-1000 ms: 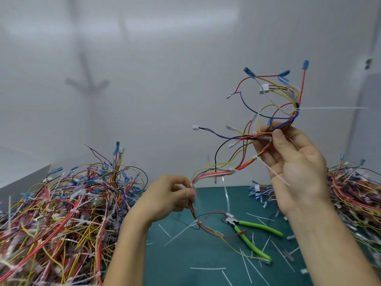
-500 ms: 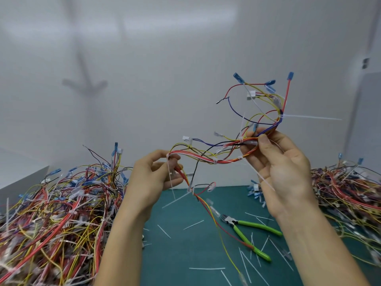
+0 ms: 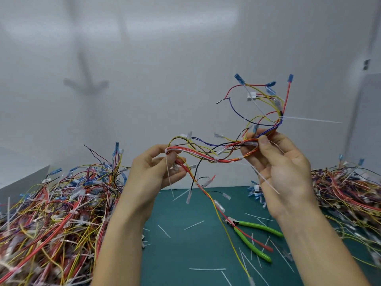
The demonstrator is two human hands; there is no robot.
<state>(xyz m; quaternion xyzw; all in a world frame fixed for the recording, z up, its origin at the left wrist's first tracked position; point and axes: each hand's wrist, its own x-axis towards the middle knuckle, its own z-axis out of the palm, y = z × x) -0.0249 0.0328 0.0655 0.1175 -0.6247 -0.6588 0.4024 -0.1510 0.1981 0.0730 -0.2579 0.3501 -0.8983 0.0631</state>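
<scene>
Teal mat covers the bench, with the left heap of wires the bigger and the right heap the smaller. Above the mat and clear of it, a wire bundle is stretched between both hands. The left hand pinches it at a tie whose uncut tail hangs past the fingers. The right hand clamps it between thumb and fingertips at another tie.

The step looks like checking ties before trimming. It goes best with the run held taut and turned so each tail stands clear of the wires, and with one hand gripping firmly while the other fetches the cutters.

The bundle's middle sags slightly between the grips. Blue-tipped ends fan up above the right hand, and loose leads dangle below the left toward the cutters.
</scene>
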